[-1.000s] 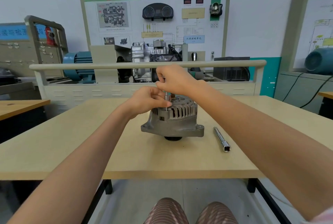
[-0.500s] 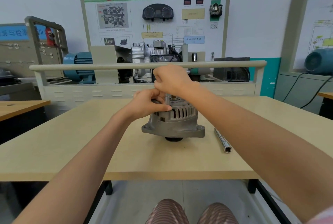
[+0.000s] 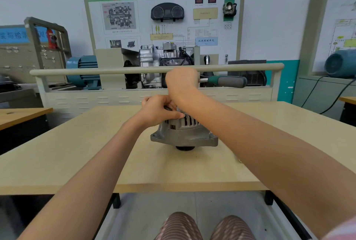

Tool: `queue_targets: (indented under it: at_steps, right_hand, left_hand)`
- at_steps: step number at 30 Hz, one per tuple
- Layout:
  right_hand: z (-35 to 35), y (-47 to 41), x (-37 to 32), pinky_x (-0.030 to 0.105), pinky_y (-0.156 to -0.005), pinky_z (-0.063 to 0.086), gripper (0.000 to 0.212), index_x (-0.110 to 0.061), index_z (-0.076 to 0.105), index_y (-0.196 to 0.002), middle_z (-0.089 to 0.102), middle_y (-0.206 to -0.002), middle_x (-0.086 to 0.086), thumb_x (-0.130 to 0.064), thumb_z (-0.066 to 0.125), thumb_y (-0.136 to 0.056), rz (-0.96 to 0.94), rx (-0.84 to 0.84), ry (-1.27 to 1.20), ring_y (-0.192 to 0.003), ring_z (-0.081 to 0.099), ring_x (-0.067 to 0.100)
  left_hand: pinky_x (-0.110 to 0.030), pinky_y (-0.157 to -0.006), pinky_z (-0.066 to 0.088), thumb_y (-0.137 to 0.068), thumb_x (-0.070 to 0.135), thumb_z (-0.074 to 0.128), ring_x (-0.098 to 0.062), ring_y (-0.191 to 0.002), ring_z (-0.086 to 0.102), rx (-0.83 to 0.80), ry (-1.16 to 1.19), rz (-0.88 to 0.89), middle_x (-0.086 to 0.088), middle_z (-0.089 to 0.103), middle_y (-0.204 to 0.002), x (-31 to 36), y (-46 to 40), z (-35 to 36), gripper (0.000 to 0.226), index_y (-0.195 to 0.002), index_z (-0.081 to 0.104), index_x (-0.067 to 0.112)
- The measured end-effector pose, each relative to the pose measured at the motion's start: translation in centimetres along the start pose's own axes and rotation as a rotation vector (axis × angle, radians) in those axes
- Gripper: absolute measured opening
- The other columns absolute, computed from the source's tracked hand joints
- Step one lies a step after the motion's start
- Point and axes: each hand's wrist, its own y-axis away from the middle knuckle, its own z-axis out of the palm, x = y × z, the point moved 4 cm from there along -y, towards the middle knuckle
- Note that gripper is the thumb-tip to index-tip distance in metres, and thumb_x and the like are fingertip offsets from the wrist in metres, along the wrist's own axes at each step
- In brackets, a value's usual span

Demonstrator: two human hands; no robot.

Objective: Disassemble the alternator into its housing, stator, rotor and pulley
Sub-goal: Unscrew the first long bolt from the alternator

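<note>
The grey alternator (image 3: pixel 183 135) stands on the wooden table (image 3: pixel 77 153) with its dark pulley (image 3: pixel 185 148) underneath. My left hand (image 3: pixel 158 112) grips the top left rim of the housing, thumb against the vent slots. Above the alternator's top, my right hand (image 3: pixel 181 83) is curled round the head of a ratchet wrench. Its green and grey handle (image 3: pixel 225 81) sticks out level to the right. The socket and the alternator's top face are hidden by both hands.
A beige rail (image 3: pixel 96 71) runs across behind the table's far edge. A training bench with a gearbox (image 3: pixel 161 54) and a display board stands beyond it. My knees (image 3: pixel 181 226) show below the table's front edge. Another desk (image 3: pixel 23 114) is at left.
The wrench handle has swung into view at the right of my right hand. My left hand has shifted from the upright bar down onto the housing rim. My right forearm now hides the loose bar.
</note>
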Motion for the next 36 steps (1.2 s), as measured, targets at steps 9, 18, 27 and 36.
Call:
queue_targets:
  at_steps: [9, 18, 27, 36]
  right_hand:
    - [-0.3, -0.5, 0.3, 0.028, -0.049, 0.033, 0.022, -0.016, 0.038, -0.071, 0.033, -0.062, -0.003, -0.008, 0.050, -0.088, -0.153, -0.038, -0.091, -0.060, 0.040, 0.018]
    - [0.2, -0.5, 1.4, 0.029, -0.050, 0.027, 0.036, -0.017, 0.030, -0.057, 0.034, -0.056, -0.003, -0.016, 0.052, -0.085, -0.323, -0.051, -0.461, -0.061, 0.038, 0.019]
    - [0.2, -0.2, 0.6, 0.019, -0.043, 0.025, 0.019, -0.011, 0.044, -0.072, 0.035, -0.062, 0.000, 0.002, 0.051, -0.084, 0.063, -0.055, -0.025, -0.049, 0.033, 0.013]
    - [0.5, -0.6, 1.0, 0.027, -0.049, 0.027, 0.035, -0.021, 0.028, -0.059, 0.035, -0.058, -0.006, -0.019, 0.048, -0.086, -0.279, 0.026, -0.413, -0.065, 0.042, 0.019]
  left_hand:
    - [-0.042, -0.097, 0.037, -0.077, 0.030, 0.079, 0.002, -0.064, 0.052, -0.026, 0.024, 0.017, 0.015, 0.058, -0.061, -0.4, 0.0, 0.0, 0.026, -0.069, 0.060, 0.013]
    - [-0.035, -0.086, 0.027, -0.076, 0.031, 0.079, 0.008, -0.052, 0.046, -0.053, 0.062, 0.000, 0.025, 0.049, -0.044, -0.5, -0.3, 0.2, 0.035, -0.057, 0.050, 0.023]
    - [-0.042, -0.094, 0.039, -0.075, 0.028, 0.077, -0.002, -0.063, 0.051, 0.006, 0.030, -0.004, 0.012, 0.057, -0.059, -0.3, -0.5, 0.3, 0.029, -0.076, 0.066, 0.002]
    - [-0.033, -0.083, 0.028, -0.076, 0.035, 0.079, 0.009, -0.051, 0.047, -0.045, 0.027, -0.001, 0.023, 0.048, -0.043, -0.4, -0.1, 0.1, 0.037, -0.058, 0.049, 0.020]
